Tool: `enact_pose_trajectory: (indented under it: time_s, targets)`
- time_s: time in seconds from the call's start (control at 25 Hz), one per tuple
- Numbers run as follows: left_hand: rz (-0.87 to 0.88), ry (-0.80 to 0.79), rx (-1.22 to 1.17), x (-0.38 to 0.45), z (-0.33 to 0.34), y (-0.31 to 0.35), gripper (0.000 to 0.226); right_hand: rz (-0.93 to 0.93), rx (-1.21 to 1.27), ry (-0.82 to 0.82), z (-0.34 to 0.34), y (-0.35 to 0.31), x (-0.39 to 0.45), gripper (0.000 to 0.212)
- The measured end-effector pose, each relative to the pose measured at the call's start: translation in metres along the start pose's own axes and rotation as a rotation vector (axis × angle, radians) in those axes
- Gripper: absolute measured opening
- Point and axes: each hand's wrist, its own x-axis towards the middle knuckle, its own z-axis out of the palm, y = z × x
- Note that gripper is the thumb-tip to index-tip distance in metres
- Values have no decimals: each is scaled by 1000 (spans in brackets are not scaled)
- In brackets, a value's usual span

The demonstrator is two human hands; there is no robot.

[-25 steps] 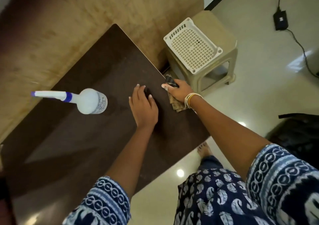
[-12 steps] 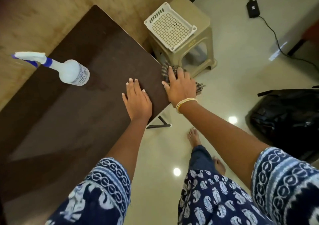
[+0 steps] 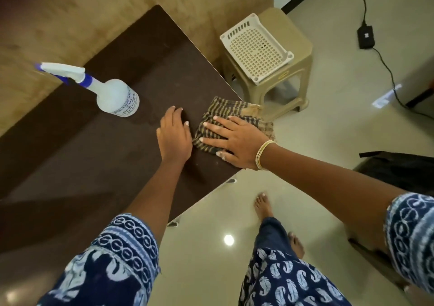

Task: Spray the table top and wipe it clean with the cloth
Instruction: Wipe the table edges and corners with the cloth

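On the table top (image 3: 94, 153), both hands lie flat.

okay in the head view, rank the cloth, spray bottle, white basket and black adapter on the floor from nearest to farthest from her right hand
1. Cloth: under the right hand, at the table's corner.
2. White basket: beyond it, on the stool.
3. Spray bottle: to the left, on the table.
4. Black adapter: far right floor.

Both arms reach forward, left hand (image 3: 174, 135) and right hand (image 3: 231, 139) lying flat, fingers straight.
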Motion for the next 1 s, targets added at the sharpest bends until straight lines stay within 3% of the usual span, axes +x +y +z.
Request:
enact_pose_trajectory:
  time_s: [0.36,0.52,1.0]
  targets:
    - [-273,262,-331,104,14,-37,39,-244,-64,36,-25,86,166,52]
    - [-387,189,-216,111,18,-23,41,-222,-83,26,-35,115,237,53]
    - [-448,123,-100,156,8,-24,41,-239,-85,-15,-59,159,429,58]
